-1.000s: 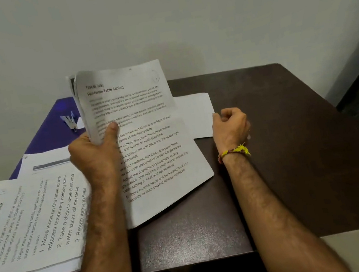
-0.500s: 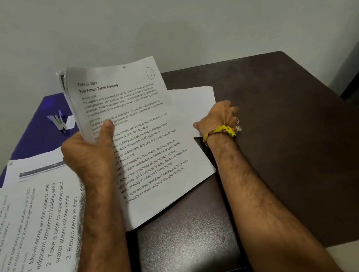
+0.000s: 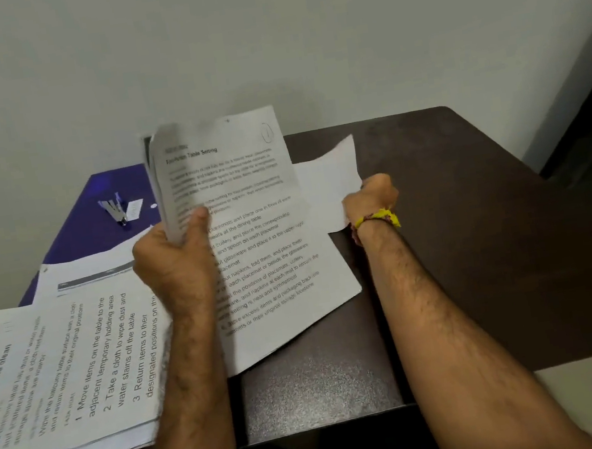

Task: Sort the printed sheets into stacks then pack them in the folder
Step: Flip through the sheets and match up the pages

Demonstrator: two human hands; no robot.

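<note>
At the far left I see a stack (image 3: 61, 379) of printed sheets lying flat at the table (image 3: 478, 236) edge, its text running sideways to my view; I judge it a sorted pile, parked clear of the working area. Behind it, a single sheet (image 3: 95, 271) overlaps the blue folder (image 3: 94, 210), which lies open and flat against the wall with its metal clip (image 3: 116, 211) exposed, so I take it to be ready for packing. At centre, the left hand (image 3: 174, 264) grips a bundle (image 3: 249, 230) of sheets, thumb pressed on the front page and fingers behind, holding it tilted up toward the camera, presumably so I can read the heading. The top page carries a bold title, numbered lines and a pen-circled mark in the upper right corner; the left edges are blurred and fanned. To the right, the right hand (image 3: 374, 194) is curled and pinches the edge of a blank sheet (image 3: 330, 181), its far corner raised off the table, probably to move it to a pile. A yellow band (image 3: 381, 218) sits on that wrist.
</note>
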